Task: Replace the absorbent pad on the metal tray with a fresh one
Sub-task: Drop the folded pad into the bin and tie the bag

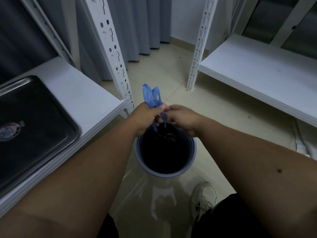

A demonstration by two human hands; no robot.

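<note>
The metal tray (56, 117) lies on the white shelf at the left; its inside looks dark and shiny, with a round sticker near its left end. No pad is visible on it. On the floor stands a grey-blue bin (193, 157) with a dark liner inside. Above its far rim my left hand (145, 117) grips two blue plastic drawstring loops (151, 97) that stick up from the fist. My right hand (181, 119) pinches the same blue strips just beside the left hand.
A white slotted shelf post (111, 54) stands just behind the bin on the left. A second white shelf (257, 71) with its post (200, 48) is at the right. Grey curtains hang behind. My white shoe (202, 201) is on the tiled floor near the bin.
</note>
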